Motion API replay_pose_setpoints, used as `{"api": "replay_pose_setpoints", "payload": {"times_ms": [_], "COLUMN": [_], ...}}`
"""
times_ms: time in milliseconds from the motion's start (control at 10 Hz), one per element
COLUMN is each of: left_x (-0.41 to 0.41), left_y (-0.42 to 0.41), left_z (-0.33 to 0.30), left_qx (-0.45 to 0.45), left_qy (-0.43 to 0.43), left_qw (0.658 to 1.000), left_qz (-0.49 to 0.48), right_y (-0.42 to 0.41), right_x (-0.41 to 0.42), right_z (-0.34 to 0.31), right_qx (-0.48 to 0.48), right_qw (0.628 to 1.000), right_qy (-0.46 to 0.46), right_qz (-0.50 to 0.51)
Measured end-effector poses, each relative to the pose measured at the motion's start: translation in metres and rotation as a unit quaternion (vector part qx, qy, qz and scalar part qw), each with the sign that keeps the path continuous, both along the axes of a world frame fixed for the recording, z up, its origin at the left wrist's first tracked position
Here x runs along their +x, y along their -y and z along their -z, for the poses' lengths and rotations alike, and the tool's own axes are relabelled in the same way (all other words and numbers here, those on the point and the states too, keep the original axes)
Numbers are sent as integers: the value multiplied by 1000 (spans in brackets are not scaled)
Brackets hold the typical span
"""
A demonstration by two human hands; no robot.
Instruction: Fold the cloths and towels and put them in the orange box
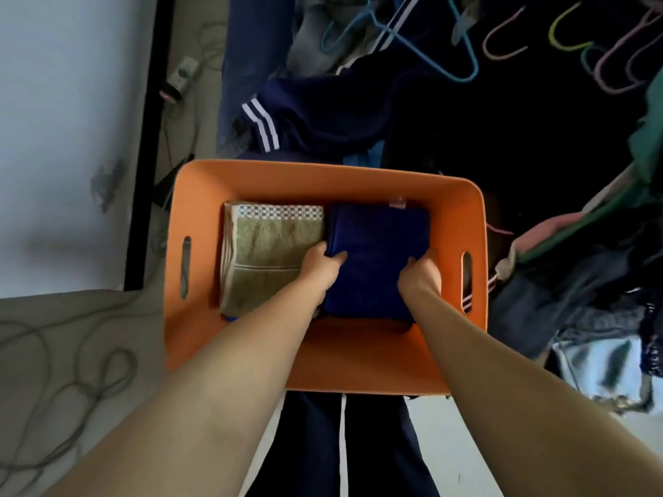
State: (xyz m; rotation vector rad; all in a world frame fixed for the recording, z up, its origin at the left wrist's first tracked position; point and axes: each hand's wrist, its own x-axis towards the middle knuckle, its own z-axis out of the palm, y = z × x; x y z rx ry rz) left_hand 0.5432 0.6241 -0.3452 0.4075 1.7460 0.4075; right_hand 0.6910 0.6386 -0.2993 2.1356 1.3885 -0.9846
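Folded green towel (267, 256) at 9 o'clock in orange box (323, 177); left hand (319, 269) and right hand (419, 276) both clamped on folded blue cloth (376, 260), seating it at 3; loose clothes pile (323, 113) at 12 looks unfolded.

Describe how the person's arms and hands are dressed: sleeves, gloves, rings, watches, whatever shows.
Both forearms are bare right up to the picture's edge, with no sleeve in view. The left hand and right hand wear no gloves. No watch, bracelet or band shows on either wrist. No ring can be seen, though the fingers are partly tucked into cloth, so that cannot be settled fully.
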Motion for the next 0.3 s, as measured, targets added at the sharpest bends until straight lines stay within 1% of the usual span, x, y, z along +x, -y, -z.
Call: {"api": "replay_pose_setpoints", "payload": {"times_ms": [100,200,300], "left_x": [2,0,-3], "left_y": [2,1,13], "left_z": [-8,-20,-44], "left_qx": [0,5,-9], "left_qy": [13,24,1], "left_qw": [1000,999,1000], "left_qz": [-23,-34,-2], "right_y": [-2,-2,15], "right_x": [-1,4,5], "right_z": [2,5,-15], "right_qx": [94,141,113], "right_qw": [947,955,965], "right_qy": [-132,-111,-140], "right_qz": [279,237,189]}}
